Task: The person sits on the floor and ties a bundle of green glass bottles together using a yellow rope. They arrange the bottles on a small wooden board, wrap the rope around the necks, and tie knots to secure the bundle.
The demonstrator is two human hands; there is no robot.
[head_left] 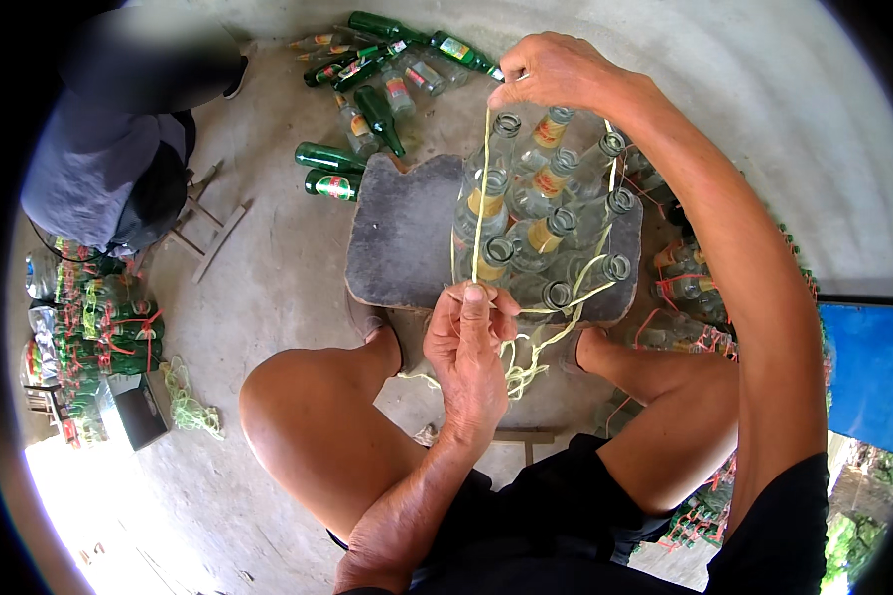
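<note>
Bottles [549, 183], clear with gold labels, stand upright and close together on the right part of a dark board [397, 243]. The board is in front of the person, just past the bent knees [293, 392].

The left hand [471, 357] is at the near side of the bottles. Its thumb and finger pinch a pale yellow string [482, 198]. The right hand [566, 71] is at the far side, with the arm bent around the right of the bottles. Its thumb and finger pinch the string too. Between the 2 hands, the string runs straight over the bottles on the left side. More string runs by the necks on the right, and loose bits hang in a tangle below the left hand.

Past the board, green bottles [375, 114] and some clear ones lie on the floor [278, 258]. At the left, another person [99, 178] is near a pile of tied bottles [119, 322]. A loose heap of pale green string [191, 402] lies on the floor beside that pile.
</note>
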